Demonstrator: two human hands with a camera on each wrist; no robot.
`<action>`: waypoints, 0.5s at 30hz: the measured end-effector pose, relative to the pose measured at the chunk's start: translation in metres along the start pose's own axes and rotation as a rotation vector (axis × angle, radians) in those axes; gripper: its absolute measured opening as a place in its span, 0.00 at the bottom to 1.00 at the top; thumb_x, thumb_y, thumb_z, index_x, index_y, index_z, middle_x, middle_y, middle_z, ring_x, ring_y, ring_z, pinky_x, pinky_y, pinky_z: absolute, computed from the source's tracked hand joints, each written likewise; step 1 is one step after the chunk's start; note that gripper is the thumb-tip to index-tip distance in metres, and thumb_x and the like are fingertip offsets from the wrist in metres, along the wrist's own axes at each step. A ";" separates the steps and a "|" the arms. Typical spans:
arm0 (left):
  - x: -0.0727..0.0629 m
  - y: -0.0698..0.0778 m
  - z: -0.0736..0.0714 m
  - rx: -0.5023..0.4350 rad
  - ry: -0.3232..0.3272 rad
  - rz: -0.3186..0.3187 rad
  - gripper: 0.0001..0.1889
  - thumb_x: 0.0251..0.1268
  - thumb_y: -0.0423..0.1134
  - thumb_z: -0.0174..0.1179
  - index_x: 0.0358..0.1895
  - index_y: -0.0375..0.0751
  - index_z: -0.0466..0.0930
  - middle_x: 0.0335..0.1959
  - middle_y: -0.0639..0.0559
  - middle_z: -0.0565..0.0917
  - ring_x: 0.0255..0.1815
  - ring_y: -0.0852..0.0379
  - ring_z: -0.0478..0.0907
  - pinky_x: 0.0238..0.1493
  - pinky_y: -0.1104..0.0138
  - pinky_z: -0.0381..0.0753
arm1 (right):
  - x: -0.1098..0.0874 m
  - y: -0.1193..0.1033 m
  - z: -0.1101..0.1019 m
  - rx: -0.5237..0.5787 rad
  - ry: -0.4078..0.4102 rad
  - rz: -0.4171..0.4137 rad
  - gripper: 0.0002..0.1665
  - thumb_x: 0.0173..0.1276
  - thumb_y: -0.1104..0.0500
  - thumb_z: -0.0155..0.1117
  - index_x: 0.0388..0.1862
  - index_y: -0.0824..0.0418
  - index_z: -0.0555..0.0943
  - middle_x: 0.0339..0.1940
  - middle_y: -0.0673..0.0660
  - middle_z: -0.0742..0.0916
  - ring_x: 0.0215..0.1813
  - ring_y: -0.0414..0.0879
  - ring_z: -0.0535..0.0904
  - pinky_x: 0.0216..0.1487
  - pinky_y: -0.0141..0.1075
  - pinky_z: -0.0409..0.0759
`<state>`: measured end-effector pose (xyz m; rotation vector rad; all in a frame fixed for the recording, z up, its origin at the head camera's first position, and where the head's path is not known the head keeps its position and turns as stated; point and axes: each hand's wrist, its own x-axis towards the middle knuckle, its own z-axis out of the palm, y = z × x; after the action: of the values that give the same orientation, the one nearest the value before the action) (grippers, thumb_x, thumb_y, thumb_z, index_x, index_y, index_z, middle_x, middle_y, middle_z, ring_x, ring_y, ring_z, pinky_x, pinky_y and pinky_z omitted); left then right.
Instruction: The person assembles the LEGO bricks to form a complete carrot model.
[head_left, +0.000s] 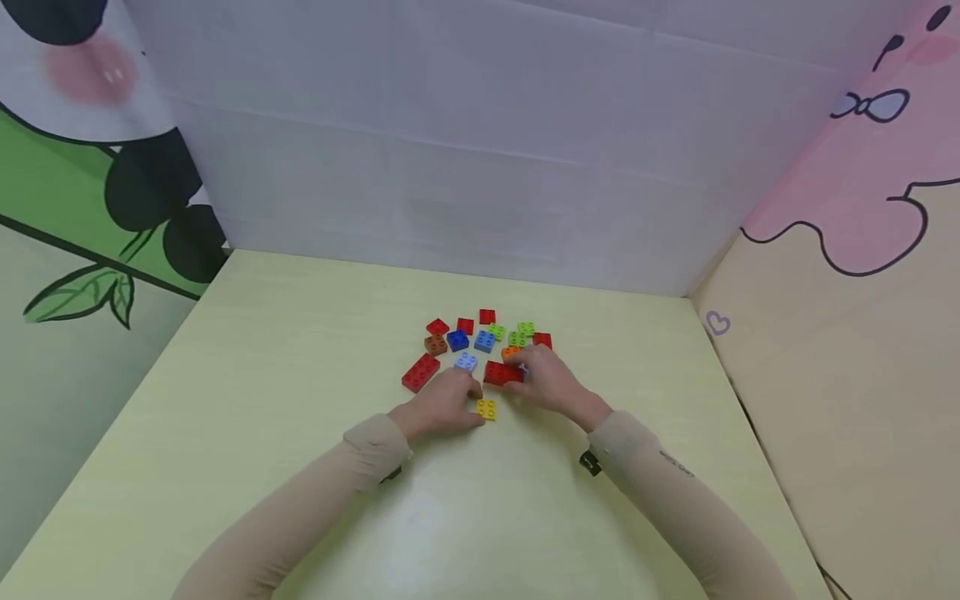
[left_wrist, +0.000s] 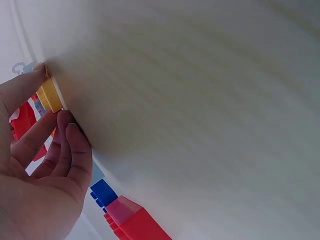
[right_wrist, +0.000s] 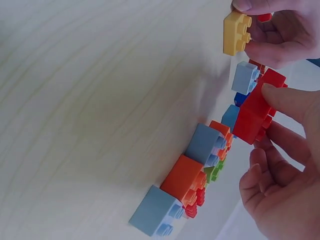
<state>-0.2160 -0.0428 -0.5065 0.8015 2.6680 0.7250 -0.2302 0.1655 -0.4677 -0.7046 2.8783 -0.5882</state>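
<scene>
On the pale table, my left hand (head_left: 442, 404) pinches a small yellow toy brick (head_left: 487, 409) between thumb and fingers; the brick's studs show in the right wrist view. Just to the right, my right hand (head_left: 553, 379) grips a long red brick (head_left: 502, 373), thumb on one side and a finger on the other. In the right wrist view this red brick (right_wrist: 255, 110) is tilted. A light blue brick (head_left: 466, 362) lies just beyond the left fingers. An orange brick (head_left: 511, 352) is partly hidden by the right hand.
Beyond the hands lie several bricks: a dark blue one (head_left: 457, 339), a brown one (head_left: 435, 344), a mid-blue one (head_left: 484, 341), lime green ones (head_left: 517, 338) and small red ones (head_left: 487, 317). Another long red brick (head_left: 421, 372) lies left of them. A white wall covering (head_left: 465, 192) backs the table.
</scene>
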 end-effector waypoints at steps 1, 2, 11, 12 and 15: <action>0.000 0.000 0.000 -0.003 -0.001 -0.002 0.18 0.52 0.49 0.71 0.44 0.44 0.85 0.35 0.59 0.81 0.40 0.58 0.72 0.47 0.63 0.72 | -0.001 0.000 -0.001 0.000 0.002 0.000 0.25 0.57 0.56 0.74 0.55 0.58 0.82 0.47 0.50 0.84 0.49 0.45 0.75 0.51 0.34 0.73; 0.001 0.000 -0.001 -0.006 -0.002 -0.003 0.18 0.52 0.49 0.71 0.44 0.44 0.85 0.35 0.59 0.81 0.40 0.57 0.72 0.47 0.62 0.72 | -0.001 0.000 -0.001 0.004 0.002 0.003 0.25 0.57 0.56 0.74 0.55 0.57 0.82 0.47 0.50 0.84 0.49 0.44 0.75 0.51 0.34 0.73; 0.001 0.004 -0.004 -0.044 -0.014 -0.044 0.17 0.51 0.47 0.72 0.43 0.43 0.85 0.36 0.57 0.82 0.41 0.57 0.73 0.46 0.63 0.74 | -0.008 -0.002 -0.008 0.029 -0.009 0.002 0.25 0.56 0.57 0.75 0.54 0.58 0.82 0.46 0.49 0.83 0.46 0.43 0.75 0.48 0.34 0.74; 0.001 0.005 -0.005 -0.047 -0.015 -0.044 0.17 0.51 0.46 0.72 0.43 0.43 0.85 0.36 0.57 0.82 0.40 0.57 0.73 0.45 0.63 0.74 | -0.009 -0.003 -0.009 0.036 -0.008 0.002 0.25 0.56 0.57 0.75 0.54 0.58 0.82 0.45 0.49 0.83 0.45 0.43 0.75 0.47 0.34 0.74; 0.001 0.005 -0.005 -0.050 -0.018 -0.044 0.17 0.50 0.46 0.72 0.43 0.43 0.85 0.36 0.57 0.82 0.40 0.57 0.73 0.45 0.64 0.74 | -0.012 -0.004 -0.010 0.052 -0.009 0.005 0.25 0.56 0.56 0.75 0.54 0.57 0.82 0.44 0.48 0.82 0.44 0.43 0.75 0.44 0.32 0.74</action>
<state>-0.2166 -0.0406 -0.4994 0.7300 2.6321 0.7674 -0.2197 0.1711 -0.4571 -0.6898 2.8447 -0.6555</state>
